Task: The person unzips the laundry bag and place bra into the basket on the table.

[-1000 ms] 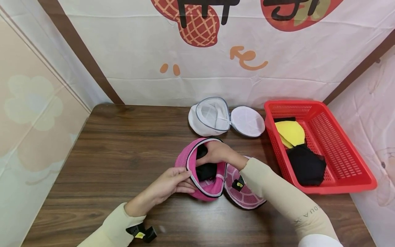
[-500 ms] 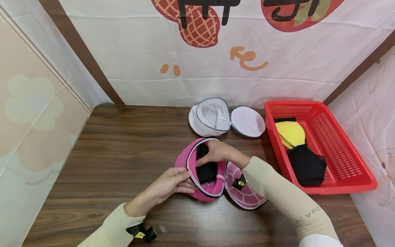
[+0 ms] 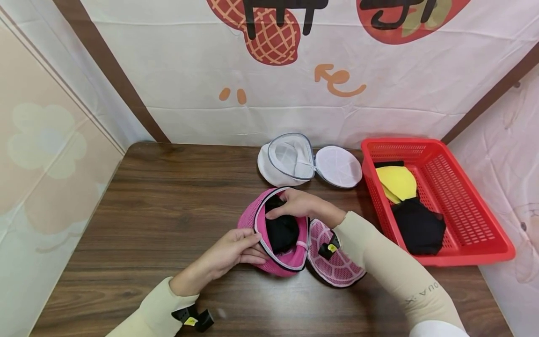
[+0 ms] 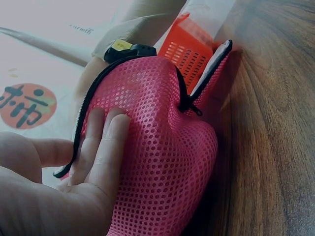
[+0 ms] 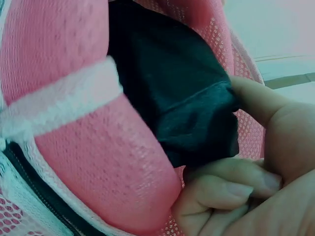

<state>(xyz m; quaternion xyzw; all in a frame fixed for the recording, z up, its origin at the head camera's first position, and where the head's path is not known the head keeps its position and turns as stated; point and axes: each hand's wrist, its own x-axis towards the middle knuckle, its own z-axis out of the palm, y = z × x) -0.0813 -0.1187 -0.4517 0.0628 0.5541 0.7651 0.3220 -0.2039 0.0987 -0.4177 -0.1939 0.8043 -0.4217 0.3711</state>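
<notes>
In the head view a pink mesh laundry bag stands unzipped on the table, its round lid folded out to the right. My left hand grips the bag's near left rim, thumb at the edge and fingers against the outer mesh, as the left wrist view also shows. Inside the bag is a black bra. My right hand reaches in over the far rim and pinches the bra's edge between thumb and fingers; in the right wrist view the bra's smooth, seamed cup shows. The bag's wall hides its lower part.
Behind the pink bag lies an open white mesh laundry bag with its lid out flat. A red plastic basket at the right holds a yellow cup-shaped garment and a black garment. A printed cloth hangs behind the table.
My right hand has shifted slightly up and right at the bag's mouth, and more of the black bra shows below it. The left hand keeps its place on the rim.
</notes>
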